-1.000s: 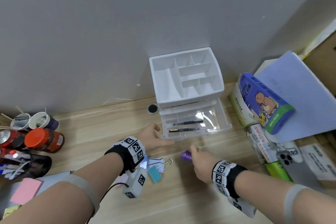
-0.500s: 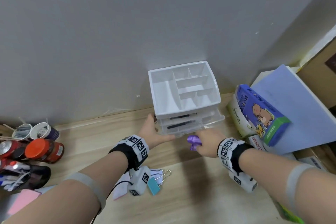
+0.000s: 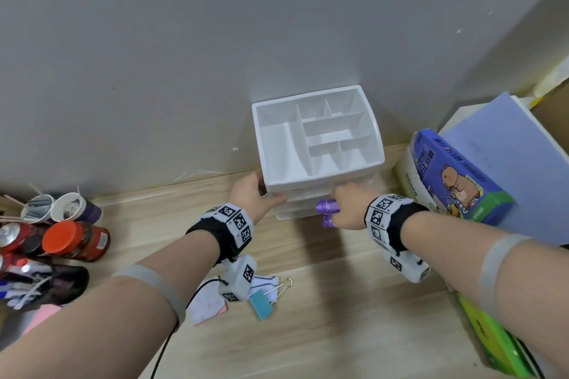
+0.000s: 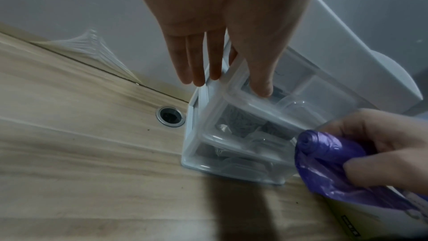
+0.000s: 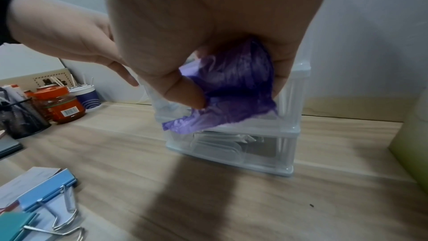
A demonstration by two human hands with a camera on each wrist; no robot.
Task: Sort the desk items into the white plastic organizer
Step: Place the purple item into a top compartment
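The white plastic organizer (image 3: pixel 317 144) stands against the wall, its top tray divided into compartments and its clear drawers (image 4: pixel 243 135) pushed in. My left hand (image 3: pixel 255 194) rests with straight fingers on the organizer's left front corner (image 4: pixel 222 80), thumb on the drawer front. In front of the drawers, my right hand (image 3: pixel 348 206) grips a roll of purple plastic bags (image 3: pixel 328 209), also seen up close as a purple roll (image 5: pixel 234 83) and from the left wrist as a purple roll (image 4: pixel 324 160).
Binder clips (image 3: pixel 264 298) and notes lie on the wooden desk (image 3: pixel 338 317) near me. Cups (image 3: pixel 74 209), a red jar (image 3: pixel 77 240) and a pen holder (image 3: pixel 37 283) crowd the left. Boxes (image 3: pixel 455 175) and a folder stand right. A cable hole (image 4: pixel 171 116) sits left of the organizer.
The open drawer with pens has been pushed shut. My right hand, still holding the purple roll, moved forward to the drawer fronts. My left hand moved up to the organizer's left corner.
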